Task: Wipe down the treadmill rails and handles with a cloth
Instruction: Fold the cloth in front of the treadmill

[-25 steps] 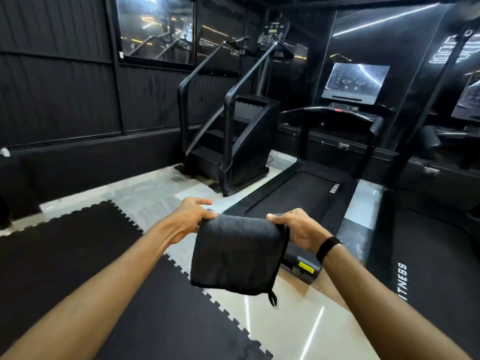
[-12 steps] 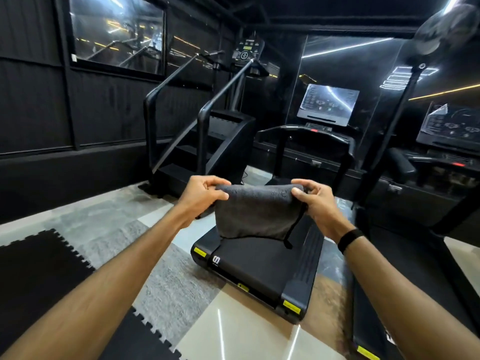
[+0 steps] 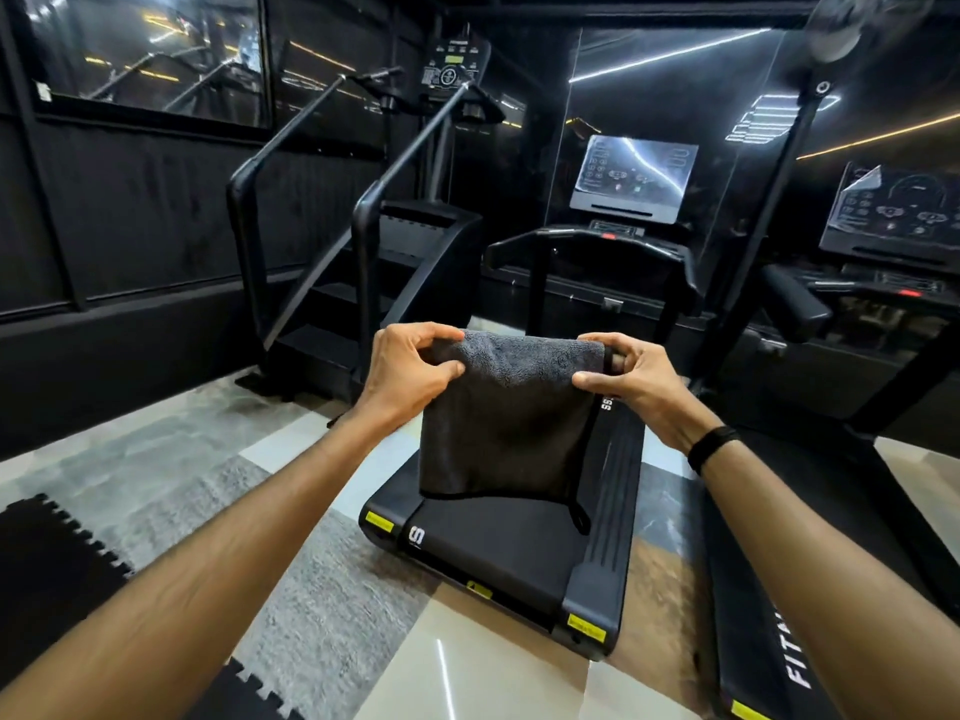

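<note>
Both hands are up at centre frame with the cloth (image 3: 506,418) stretched between them: the left hand (image 3: 410,374) pinches its upper left corner, the right hand (image 3: 631,379) pinches the upper right corner, thumbs in front, fingers curled behind. The dark grey cloth hangs down folded, a small loop dangling at its lower right edge, and it is not touching the machine yet. Right behind and below it sits the treadmill (image 3: 597,558), its deck running from lower centre towards the console (image 3: 631,179) in the upper right of centre, with the handles (image 3: 587,239) curving out below that screen.

My read: the step in hand is readying the cloth, no wiping begun. To do it well, fold it into a flat pad that fills one palm, tuck that loose loop away so it does not snag, then step up and wrap the pad around a handle and draw it along in one long pass.

Against the frame half a second back, the hands hold the same two corners, but the cloth hangs longer and flatter, and the treadmill's rear end fills more of the lower centre. The stair climber (image 3: 363,241) at upper left looms larger too
</note>
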Motion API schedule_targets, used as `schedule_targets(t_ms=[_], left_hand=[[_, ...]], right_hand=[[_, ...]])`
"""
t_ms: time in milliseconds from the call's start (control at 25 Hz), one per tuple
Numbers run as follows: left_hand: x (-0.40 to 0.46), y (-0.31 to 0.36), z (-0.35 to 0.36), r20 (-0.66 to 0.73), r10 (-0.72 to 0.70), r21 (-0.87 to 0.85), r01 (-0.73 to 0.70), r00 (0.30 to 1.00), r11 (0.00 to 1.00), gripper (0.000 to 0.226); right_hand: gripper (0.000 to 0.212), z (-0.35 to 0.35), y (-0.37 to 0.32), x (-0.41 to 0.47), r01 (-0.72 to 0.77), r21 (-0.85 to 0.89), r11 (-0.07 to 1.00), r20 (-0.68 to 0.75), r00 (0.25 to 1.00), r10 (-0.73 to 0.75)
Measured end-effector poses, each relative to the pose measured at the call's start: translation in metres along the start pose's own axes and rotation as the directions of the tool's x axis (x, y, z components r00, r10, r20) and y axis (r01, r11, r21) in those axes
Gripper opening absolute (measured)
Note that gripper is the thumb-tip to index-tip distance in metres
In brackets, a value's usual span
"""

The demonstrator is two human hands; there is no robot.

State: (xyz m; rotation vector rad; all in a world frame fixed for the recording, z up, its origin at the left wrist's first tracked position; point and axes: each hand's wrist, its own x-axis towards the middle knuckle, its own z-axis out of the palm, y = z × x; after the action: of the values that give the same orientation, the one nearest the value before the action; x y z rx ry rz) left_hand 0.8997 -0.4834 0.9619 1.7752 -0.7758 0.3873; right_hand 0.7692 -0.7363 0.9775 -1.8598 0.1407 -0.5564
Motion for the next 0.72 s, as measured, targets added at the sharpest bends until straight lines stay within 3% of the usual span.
schedule_targets(t_ms=[120,240,440,560,640,720], left_hand=[[0.048,-0.023,0.021,0.021,0.015,-0.038,-0.014,1.000,0.999,0.027],[0.110,-0.042,0.045,0.033,-0.026,-0.135,0.030,0.999,0.990,0.036],[0.204,-0.060,0.102,-0.024,-0.023,-0.184,0.019,0.999,0.983,0.042],[0.240,-0.080,0.140,-0.042,-0.016,-0.141,0.010,0.999,0.990,0.042],[0.260,-0.091,0.157,-0.031,0.019,-0.063,-0.021,0.999,0.998,0.042],[0.283,-0.101,0.174,-0.009,0.077,0.006,-0.077,0.997,0.997,0.043]], right_hand=[[0.039,-0.006,0.023,0.059,0.072,-0.139,0.988,-0.076,0.994,-0.083],[0.025,-0.021,0.037,0.135,0.117,-0.259,0.959,-0.123,0.981,-0.153],[0.022,-0.055,0.054,0.236,0.114,-0.235,0.965,-0.216,0.962,-0.166],[0.042,-0.071,0.074,0.271,0.091,-0.157,0.983,-0.142,0.983,-0.114],[0.057,-0.080,0.091,0.291,0.082,-0.296,0.952,-0.099,0.988,-0.116],[0.049,-0.087,0.105,0.318,0.099,-0.491,0.866,-0.081,0.984,-0.158]])
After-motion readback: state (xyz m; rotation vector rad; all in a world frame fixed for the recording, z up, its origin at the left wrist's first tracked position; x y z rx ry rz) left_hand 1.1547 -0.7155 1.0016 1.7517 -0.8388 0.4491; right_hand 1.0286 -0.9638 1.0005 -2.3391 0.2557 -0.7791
